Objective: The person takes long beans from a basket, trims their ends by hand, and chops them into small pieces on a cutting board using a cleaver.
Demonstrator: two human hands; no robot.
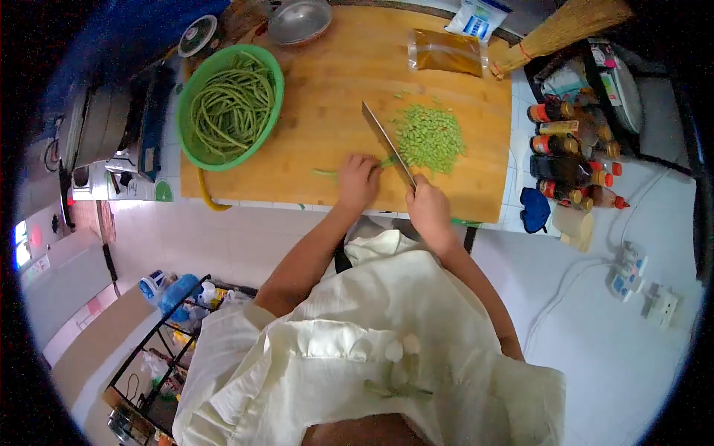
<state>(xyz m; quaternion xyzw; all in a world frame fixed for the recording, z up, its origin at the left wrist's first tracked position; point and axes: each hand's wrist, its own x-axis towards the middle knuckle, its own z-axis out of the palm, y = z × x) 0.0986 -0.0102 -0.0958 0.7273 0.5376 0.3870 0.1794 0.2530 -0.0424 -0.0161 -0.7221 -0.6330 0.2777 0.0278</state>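
Observation:
My left hand (358,181) is closed over green long beans (325,172) on the wooden board (335,82); bean ends stick out on both sides of it. In my right hand (428,207) is the handle of a knife (388,143), its blade angled up and to the left, beside the bean end. Just right of the blade lies a pile of chopped green pieces (429,139). A green basket (279,111) holding whole long beans (232,111) stands at the board's left side.
A metal bowl (299,21) and a brown packet (448,53) lie toward the board's far edge, near a straw brush (561,33). Several sauce bottles (554,143) stand at the right. A black rack (160,349) is at the lower left.

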